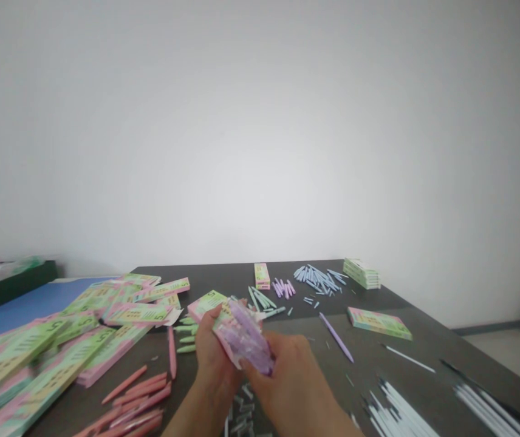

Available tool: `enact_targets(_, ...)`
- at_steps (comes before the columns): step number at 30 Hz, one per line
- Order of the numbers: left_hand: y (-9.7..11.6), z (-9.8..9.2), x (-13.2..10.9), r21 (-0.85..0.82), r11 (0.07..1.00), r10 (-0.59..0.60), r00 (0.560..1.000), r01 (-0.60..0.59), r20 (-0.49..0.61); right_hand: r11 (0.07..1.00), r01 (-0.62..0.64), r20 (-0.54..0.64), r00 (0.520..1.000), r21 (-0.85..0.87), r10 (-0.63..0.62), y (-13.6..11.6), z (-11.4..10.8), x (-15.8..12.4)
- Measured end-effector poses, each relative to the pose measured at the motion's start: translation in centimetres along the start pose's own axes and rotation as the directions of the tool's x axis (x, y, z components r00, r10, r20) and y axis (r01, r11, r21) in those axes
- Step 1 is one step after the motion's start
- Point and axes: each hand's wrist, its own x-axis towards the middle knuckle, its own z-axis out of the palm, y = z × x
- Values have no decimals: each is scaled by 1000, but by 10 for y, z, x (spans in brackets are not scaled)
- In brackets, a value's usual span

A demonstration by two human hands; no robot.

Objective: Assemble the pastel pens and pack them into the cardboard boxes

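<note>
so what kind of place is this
Likely a small packing workroom: a dark table strewn with pink pen barrels, heaped printed boxes, and the left hand and right hand holding a box and purple pens.

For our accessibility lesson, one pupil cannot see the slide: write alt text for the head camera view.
A person's left hand holds a pink-and-green box while the right hand grips a bundle of purple pens over a dark table. Similar boxes are piled to the left, with pink pens and white sticks scattered nearby.
</note>
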Motion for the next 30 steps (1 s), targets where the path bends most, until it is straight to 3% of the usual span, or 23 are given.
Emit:
enact_targets(5,-3,2,-7,54,998,-34,996,29,82,998,66,-31,997,15,-65,5,19,4)
enact_targets(10,5,0,-1,63,996,-74,995,69,72,936,-26,143,989,352,-26,2,2,6)
enact_targets(13,11,2,-2,67,995,-83,994,79,68,890,-49,-36,997,454,74,6,-23,15)
enact_targets(15,14,3,-4,62,995,-89,991,83,100,910,-50,-191,971,413,141,15,-38,23)
enact_targets(17,17,4,-6,52,995,-97,985,90,146,931,-69,-241,957,358,163,25,-46,31)
enact_targets(24,18,8,-14,105,986,-151,969,132,195,889,-54,-42,996,455,82,30,-18,37)
enact_targets(30,20,7,-12,113,984,-166,951,141,260,934,11,-107,994,356,29,27,-16,33)
